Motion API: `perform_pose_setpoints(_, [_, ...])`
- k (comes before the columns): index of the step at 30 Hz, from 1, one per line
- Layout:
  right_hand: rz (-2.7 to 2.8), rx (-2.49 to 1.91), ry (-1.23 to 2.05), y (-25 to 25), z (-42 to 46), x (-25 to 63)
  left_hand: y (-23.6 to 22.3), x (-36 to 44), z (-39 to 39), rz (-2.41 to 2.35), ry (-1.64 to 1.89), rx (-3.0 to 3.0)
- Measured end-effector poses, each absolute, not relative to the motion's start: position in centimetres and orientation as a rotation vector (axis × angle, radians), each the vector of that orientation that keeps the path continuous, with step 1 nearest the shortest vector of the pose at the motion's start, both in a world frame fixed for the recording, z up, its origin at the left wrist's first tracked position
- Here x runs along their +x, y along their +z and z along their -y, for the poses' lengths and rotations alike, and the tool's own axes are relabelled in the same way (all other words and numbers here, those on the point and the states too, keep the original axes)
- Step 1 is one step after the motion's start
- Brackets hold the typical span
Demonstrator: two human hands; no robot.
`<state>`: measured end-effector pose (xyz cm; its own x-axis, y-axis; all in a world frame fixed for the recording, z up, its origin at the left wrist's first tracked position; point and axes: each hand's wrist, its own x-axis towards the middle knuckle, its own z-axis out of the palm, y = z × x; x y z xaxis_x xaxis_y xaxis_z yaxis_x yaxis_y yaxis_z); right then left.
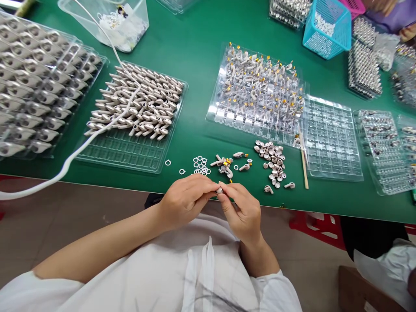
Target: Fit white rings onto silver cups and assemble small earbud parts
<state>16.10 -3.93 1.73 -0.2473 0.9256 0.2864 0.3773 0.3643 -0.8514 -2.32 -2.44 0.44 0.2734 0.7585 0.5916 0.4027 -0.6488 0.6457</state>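
Observation:
My left hand (186, 197) and my right hand (241, 208) meet at the table's front edge, fingertips pinched together. Between them is a small beige earbud shell (219, 190), gripped from both sides and partly covered by the fingers. Just beyond the fingertips lies a small heap of earbud parts (224, 164) with yellow-orange flex tabs. White rings (201, 164) are scattered on the green table left of that heap. Off to the right sits a loose pile of round earbud caps (273, 158), with a stemmed earbud piece (289, 185) near it.
A clear tray of stemmed shells (152, 102) and a larger tray stack (35, 86) stand left, crossed by a white cable (69, 160). A tray with flex-tabbed parts (260, 86), a wooden stick (304, 167), a clear tray (333, 138) and a blue basket (328, 39) are to the right.

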Motion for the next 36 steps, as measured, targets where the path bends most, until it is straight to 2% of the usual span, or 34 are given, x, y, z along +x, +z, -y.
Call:
perform_pose_setpoints(9, [1.832,-1.107,0.847,1.85,3.83,16.21,0.79,-2.77,2.27,-0.906,1.317,2.197])
perform_pose_setpoints(24, [1.802,-1.090,0.727,1.34,4.16,15.68,0.66,-2.74,2.29,-0.947,1.329,2.216])
perform_pose_setpoints(36, [1.800,-1.150,0.823,1.96,3.92,15.73,0.85,-2.93,2.33,-0.932,1.307,2.234])
